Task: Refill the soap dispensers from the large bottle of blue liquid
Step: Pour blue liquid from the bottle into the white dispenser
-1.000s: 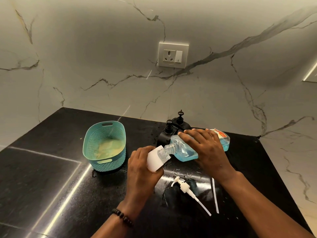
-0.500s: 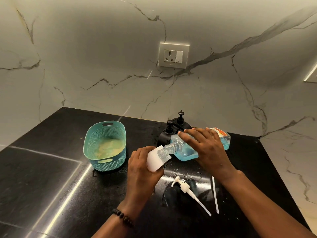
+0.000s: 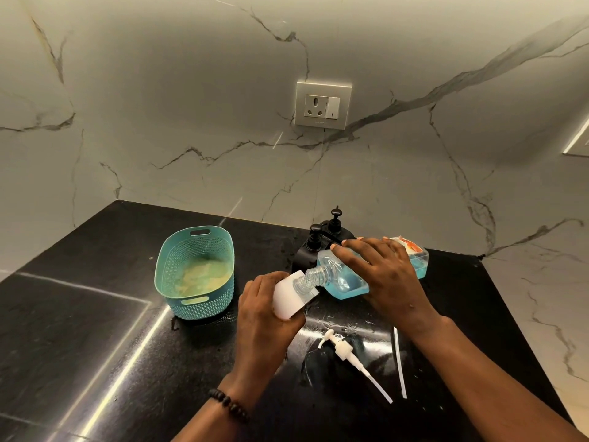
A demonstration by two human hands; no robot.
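My right hand grips a clear bottle of blue liquid, tipped almost flat with its ribbed neck pointing left. The neck sits at the open mouth of a small white dispenser, which my left hand holds tilted toward it. The blue liquid lies along the bottle's lower side. Two black pump dispensers stand just behind the bottle. A white pump head with its tube lies on the black counter in front of my hands.
A teal perforated basket with a pale cloth inside stands to the left. A loose white tube lies right of the pump head. Water drops spot the counter. A marble wall with a socket rises behind.
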